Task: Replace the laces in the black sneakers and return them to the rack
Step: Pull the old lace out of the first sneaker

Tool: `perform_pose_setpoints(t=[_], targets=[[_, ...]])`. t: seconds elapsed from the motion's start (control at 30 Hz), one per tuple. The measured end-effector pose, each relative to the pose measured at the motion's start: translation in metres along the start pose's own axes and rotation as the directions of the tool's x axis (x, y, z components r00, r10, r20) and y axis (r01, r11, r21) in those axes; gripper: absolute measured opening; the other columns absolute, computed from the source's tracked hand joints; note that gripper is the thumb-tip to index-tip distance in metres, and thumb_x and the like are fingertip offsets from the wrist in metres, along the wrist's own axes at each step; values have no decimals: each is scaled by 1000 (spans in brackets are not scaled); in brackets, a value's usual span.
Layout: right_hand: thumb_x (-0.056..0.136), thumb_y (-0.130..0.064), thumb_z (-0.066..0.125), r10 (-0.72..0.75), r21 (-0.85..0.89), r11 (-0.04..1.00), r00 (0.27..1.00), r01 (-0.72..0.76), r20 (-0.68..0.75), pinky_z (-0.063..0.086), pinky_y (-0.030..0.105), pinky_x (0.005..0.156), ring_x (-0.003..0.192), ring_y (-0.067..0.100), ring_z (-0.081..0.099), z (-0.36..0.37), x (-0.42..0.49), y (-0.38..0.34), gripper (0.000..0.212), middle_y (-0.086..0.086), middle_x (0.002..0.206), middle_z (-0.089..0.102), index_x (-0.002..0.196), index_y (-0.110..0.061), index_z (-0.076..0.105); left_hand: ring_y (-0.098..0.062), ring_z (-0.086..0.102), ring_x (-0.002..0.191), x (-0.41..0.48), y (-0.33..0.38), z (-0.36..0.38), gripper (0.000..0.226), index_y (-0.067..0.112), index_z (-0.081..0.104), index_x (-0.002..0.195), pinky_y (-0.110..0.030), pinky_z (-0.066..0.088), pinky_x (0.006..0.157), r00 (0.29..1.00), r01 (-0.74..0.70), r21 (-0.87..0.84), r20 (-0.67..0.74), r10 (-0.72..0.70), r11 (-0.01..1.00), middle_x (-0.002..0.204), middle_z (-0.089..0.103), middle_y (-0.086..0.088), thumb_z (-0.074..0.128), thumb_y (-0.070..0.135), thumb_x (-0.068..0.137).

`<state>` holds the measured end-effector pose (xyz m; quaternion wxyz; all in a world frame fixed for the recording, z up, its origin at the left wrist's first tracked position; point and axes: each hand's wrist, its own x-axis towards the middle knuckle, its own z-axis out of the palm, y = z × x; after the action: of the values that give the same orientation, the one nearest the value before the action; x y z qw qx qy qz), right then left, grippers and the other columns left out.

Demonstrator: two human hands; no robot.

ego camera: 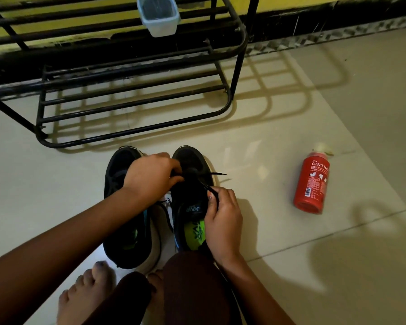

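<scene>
**Q:** Bare foot (87,292) closest?

**A:** Yes, beside a knee (192,277) in dark cloth, on glossy pale floor (291,127) tiles.

**Q:** And the hands?

**A:** Both work at the right sneaker (191,159), black mesh with a lime-green insole. It stands just beside the left sneaker (120,165). The left hand (150,177) reaches across, fingers (176,170) curled round the flat black lace (217,174) near the toe. The right hand (223,221) pinches it by the eyelets.

**Q:** Which step?

**A:** Threading, I judge. Neither shoe is back on the rack. Next, the stiff tip needs feeding through a small eyelet, then pulling even.

**Q:** Beyond?

**A:** A red cylindrical bottle (311,184) lies on its side. Farther off is the black tubular metal rack (136,132), carrying a cloudy plastic tub (158,17).
</scene>
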<state>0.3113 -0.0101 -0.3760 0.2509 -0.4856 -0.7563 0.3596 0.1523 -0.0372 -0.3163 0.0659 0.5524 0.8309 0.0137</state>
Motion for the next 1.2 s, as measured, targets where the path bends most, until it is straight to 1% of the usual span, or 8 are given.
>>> perform_pose_setpoints(t=[0.1,0.27,0.43,0.53,0.7,0.87,1.03,1.2], targets=[[95,-16,47,-7,2,1000,1000,7,-9,37,16,71,90,15,57,1,0,0,21,3,102,61,107,-10,63,-21,59,90,-2,-5,0,20,25,68,103,-27,40,63,1000,7,-46,-21,-8,999,100,56,0,56,34,91],[95,-16,47,-18,16,1000,1000,18,-21,37,11,70,88,13,57,0,-1,1,21,2,101,61,107,-11,63,-18,54,103,1,-5,11,13,16,62,99,-38,31,99,992,-4,-380,-119,-44,925,110,60,2,53,22,93],[95,-14,49,-10,10,1000,1000,10,-20,35,9,68,88,13,57,1,0,1,19,2,101,61,106,-10,64,-15,63,100,-5,12,15,15,9,48,91,-34,49,92,994,83,-880,40,-101,468,95,68,0,37,13,99],[95,-14,49,-16,3,1000,999,16,-28,37,15,69,87,13,57,2,0,1,19,2,101,61,106,-11,64,-15,64,86,-6,21,17,23,11,44,82,-25,52,78,965,166,-968,120,-235,187,77,58,-2,30,12,100],[95,-14,49,-25,-3,1000,999,25,-34,36,12,69,87,14,57,2,0,2,19,2,100,61,106,-11,64,-12,43,60,-5,32,15,25,11,38,80,-15,47,56,917,233,-972,208,-342,31,66,37,-4,27,13,102],[94,-14,48,-30,9,999,999,30,-41,33,10,70,86,15,58,2,1,2,20,3,99,62,105,-10,64,-8,33,48,-10,34,17,26,14,41,79,-20,30,45,897,366,-926,324,-302,96,59,34,1,30,18,102],[91,-19,43,-22,32,999,999,23,-42,34,11,71,87,18,59,2,1,1,27,4,99,62,104,-9,64,-13,55,56,-18,11,7,49,19,63,68,-28,44,59,972,143,-631,233,10,763,63,61,-5,34,47,97],[95,-14,48,-11,23,1000,1000,12,-17,35,10,69,90,16,58,2,0,3,20,3,102,61,107,-10,64,-15,57,83,-13,-4,3,34,18,67,95,-29,43,71,983,63,-437,-131,-132,897,93,61,0,39,37,96]])
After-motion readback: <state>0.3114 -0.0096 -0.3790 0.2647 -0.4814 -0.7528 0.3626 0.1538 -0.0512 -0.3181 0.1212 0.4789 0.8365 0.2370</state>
